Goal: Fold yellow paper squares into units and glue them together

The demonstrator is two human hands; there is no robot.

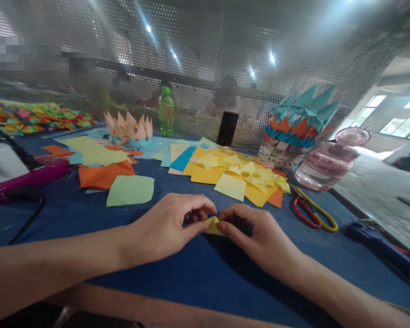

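A small folded piece of yellow paper (213,226) is held just above the blue table (191,273), near its front edge. My left hand (177,223) pinches its left side between thumb and fingers. On its right side, my right hand (246,228) grips it the same way, thumb in front. The fingertips hide part of the folds. Just beyond my hands lie a pale yellow paper square (230,187) and a pile of folded yellow paper pieces (249,171) on yellow sheets. A light green sheet (130,190) rests beyond my left hand.
Scissors (314,212) with red and yellow handles lie right, near a dark blue tool (386,248) and a pink bottle (324,166). Behind stand a paper-decorated pot (283,148), a phone (228,129), a green bottle (166,111) and a peach paper crown (128,127). A magenta device (30,177) sits left.
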